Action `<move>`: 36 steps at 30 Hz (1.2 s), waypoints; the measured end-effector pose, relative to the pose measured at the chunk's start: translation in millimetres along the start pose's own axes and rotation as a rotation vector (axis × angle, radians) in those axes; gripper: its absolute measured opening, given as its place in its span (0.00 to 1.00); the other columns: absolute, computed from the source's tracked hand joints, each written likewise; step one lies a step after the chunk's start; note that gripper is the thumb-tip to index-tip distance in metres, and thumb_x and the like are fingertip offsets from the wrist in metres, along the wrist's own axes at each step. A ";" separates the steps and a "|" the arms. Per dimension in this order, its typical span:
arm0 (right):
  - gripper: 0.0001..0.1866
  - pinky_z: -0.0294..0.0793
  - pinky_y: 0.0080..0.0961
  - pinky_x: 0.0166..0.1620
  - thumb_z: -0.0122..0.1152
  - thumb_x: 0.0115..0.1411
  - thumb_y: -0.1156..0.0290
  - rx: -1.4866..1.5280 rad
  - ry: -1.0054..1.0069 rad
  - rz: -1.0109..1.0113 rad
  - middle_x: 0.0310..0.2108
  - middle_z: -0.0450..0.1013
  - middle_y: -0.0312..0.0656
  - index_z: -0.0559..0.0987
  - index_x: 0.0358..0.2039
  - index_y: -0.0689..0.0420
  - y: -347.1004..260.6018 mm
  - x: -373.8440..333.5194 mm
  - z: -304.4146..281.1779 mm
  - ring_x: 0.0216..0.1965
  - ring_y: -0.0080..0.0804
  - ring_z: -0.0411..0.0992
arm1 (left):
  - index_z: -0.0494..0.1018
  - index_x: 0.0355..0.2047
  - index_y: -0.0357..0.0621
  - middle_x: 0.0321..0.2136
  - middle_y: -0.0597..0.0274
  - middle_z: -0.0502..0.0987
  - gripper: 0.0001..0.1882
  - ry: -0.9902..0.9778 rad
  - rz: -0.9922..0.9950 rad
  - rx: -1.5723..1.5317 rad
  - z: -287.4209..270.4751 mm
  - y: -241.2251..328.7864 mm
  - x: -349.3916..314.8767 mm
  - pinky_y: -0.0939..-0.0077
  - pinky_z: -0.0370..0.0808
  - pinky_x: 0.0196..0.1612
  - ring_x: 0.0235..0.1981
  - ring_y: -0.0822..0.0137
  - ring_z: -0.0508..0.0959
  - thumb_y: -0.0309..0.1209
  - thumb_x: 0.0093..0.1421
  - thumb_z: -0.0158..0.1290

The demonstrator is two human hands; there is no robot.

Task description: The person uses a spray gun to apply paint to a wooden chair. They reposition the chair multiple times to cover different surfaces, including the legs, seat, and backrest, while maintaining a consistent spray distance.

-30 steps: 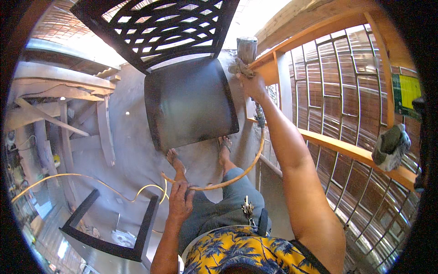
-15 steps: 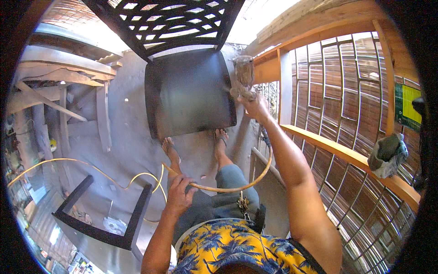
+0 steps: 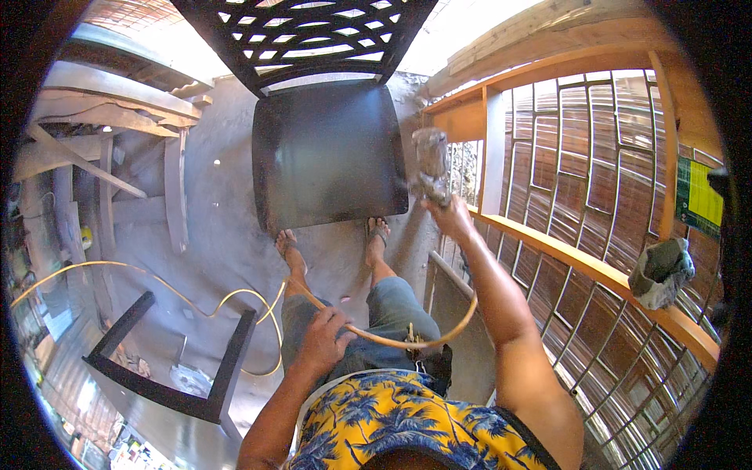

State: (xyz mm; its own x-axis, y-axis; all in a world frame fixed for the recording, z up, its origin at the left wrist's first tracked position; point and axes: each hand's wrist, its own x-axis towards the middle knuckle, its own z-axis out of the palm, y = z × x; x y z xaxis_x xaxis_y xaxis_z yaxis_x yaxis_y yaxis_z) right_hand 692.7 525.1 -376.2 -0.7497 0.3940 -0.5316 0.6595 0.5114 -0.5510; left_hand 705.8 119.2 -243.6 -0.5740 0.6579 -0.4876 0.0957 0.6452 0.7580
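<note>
A black chair stands in front of me, with a smooth dark seat (image 3: 333,153) and a cut-out lattice backrest (image 3: 313,35) at its far side. Just right of the seat, my right hand (image 3: 452,217) is closed around a spray gun (image 3: 431,160); the gun is blurred, and its stained cup stands on top. Low in front of my body, my left hand (image 3: 323,338) grips a yellow air hose (image 3: 407,343). From there the hose loops right toward my right forearm and runs off to the left across the floor.
Another black furniture piece (image 3: 157,384) stands at lower left. Wooden framing (image 3: 176,188) lines the left side. A metal grille with a wooden rail (image 3: 580,254) closes off the right, where a grey crumpled container (image 3: 662,272) sits. My feet are close to the seat's front edge.
My right hand has drawn the spray gun nearer to me and slightly right, away from the seat's edge. My left hand has shifted slightly right and nearer, still holding the hose.
</note>
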 end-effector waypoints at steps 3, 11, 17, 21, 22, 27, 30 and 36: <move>0.21 0.77 0.43 0.40 0.67 0.64 0.55 0.044 0.080 -0.082 0.30 0.81 0.52 0.83 0.49 0.58 -17.1 51.4 -2.5 0.32 0.42 0.79 | 0.79 0.43 0.42 0.45 0.50 0.78 0.17 0.113 -0.015 0.013 -4.0 -3.4 7.3 0.55 0.75 0.55 0.51 0.45 0.78 0.28 0.53 0.68; 0.27 0.79 0.48 0.48 0.70 0.61 0.50 0.095 0.274 -0.187 0.43 0.82 0.60 0.83 0.51 0.58 -83.9 134.1 -19.0 0.46 0.61 0.80 | 0.78 0.44 0.41 0.44 0.48 0.78 0.16 0.226 -0.061 0.019 -15.0 1.4 22.7 0.53 0.74 0.53 0.49 0.43 0.78 0.29 0.56 0.66; 0.26 0.78 0.47 0.52 0.71 0.61 0.50 0.017 0.223 -0.199 0.45 0.81 0.59 0.84 0.50 0.58 -97.1 142.8 -20.7 0.49 0.60 0.79 | 0.78 0.44 0.42 0.43 0.48 0.78 0.16 0.253 -0.071 0.014 -15.4 0.9 25.4 0.52 0.73 0.52 0.48 0.42 0.78 0.29 0.56 0.66; 0.26 0.78 0.46 0.52 0.73 0.59 0.52 0.111 0.144 -0.151 0.45 0.81 0.59 0.84 0.50 0.58 -82.1 103.2 -12.3 0.49 0.59 0.79 | 0.79 0.47 0.43 0.46 0.49 0.76 0.17 0.189 -0.026 0.024 -17.9 -3.9 23.4 0.55 0.75 0.53 0.49 0.44 0.78 0.28 0.56 0.66; 0.26 0.78 0.46 0.51 0.73 0.59 0.53 0.077 0.125 -0.128 0.45 0.81 0.59 0.84 0.50 0.58 -77.7 90.6 -10.6 0.49 0.59 0.79 | 0.79 0.48 0.44 0.48 0.49 0.76 0.18 0.158 -0.011 0.031 -18.2 -4.9 21.9 0.56 0.76 0.53 0.50 0.44 0.78 0.28 0.56 0.66; 0.25 0.78 0.45 0.50 0.72 0.60 0.55 0.014 0.002 0.002 0.43 0.82 0.60 0.83 0.51 0.59 -60.6 14.4 -6.5 0.47 0.56 0.81 | 0.79 0.46 0.44 0.49 0.48 0.77 0.18 0.030 -0.030 0.018 -11.0 -3.7 10.7 0.55 0.75 0.57 0.53 0.44 0.78 0.30 0.55 0.67; 0.25 0.78 0.44 0.50 0.71 0.62 0.56 -0.043 -0.112 0.060 0.43 0.82 0.59 0.82 0.53 0.61 -49.1 -24.6 -4.4 0.47 0.53 0.81 | 0.78 0.45 0.44 0.50 0.47 0.76 0.18 -0.045 -0.019 0.003 -5.3 -2.4 4.0 0.55 0.75 0.58 0.54 0.44 0.77 0.31 0.55 0.68; 0.23 0.79 0.43 0.48 0.71 0.62 0.57 -0.034 -0.228 0.108 0.40 0.82 0.58 0.82 0.50 0.60 -36.1 -44.3 -0.6 0.43 0.51 0.82 | 0.78 0.46 0.43 0.51 0.47 0.76 0.18 -0.039 0.048 -0.010 2.3 -1.2 -2.7 0.55 0.75 0.58 0.54 0.43 0.77 0.31 0.55 0.68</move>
State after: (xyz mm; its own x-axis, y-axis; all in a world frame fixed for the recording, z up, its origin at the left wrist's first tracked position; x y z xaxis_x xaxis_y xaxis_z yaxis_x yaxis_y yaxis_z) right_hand 702.1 489.6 -332.3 -0.6408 0.2674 -0.7197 0.7301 0.5022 -0.4634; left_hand 709.1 117.5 -244.2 -0.5368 0.7029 -0.4666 0.1141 0.6085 0.7853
